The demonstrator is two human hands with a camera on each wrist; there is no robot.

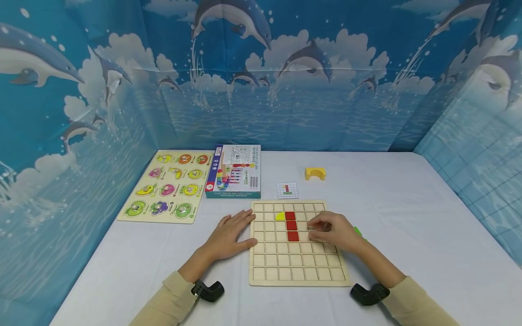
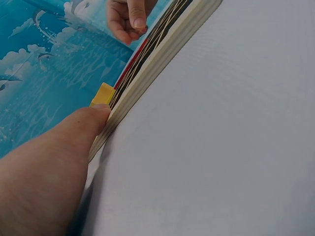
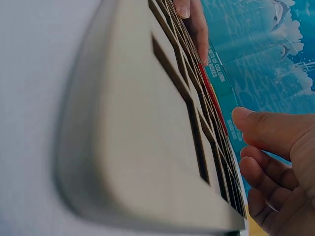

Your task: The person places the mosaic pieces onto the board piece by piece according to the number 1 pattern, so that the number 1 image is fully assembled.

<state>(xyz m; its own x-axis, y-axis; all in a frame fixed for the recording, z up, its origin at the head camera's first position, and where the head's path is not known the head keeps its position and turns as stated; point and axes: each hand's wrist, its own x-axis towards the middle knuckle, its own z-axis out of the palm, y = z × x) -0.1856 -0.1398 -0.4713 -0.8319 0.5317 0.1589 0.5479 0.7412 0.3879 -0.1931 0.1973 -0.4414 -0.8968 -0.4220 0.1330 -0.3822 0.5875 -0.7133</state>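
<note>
The wooden grid board (image 1: pixel 297 261) is touched at its left edge by the left hand (image 1: pixel 231 236), straight-fingered and holding nothing, while over its right side the right hand (image 1: pixel 335 231) is held with thumb and loosely bent fingers apart, no piece being seen between them. Judged against the pattern card (image 1: pixel 287 190) beyond the board's far edge, where green is shown below red, the work seems partly done: three red squares (image 1: pixel 291 225) and a yellow piece (image 1: pixel 280 216) are set in the board's upper middle, while the green piece (image 1: pixel 357 231), partly hidden beside its right edge, is apparently left.
</note>
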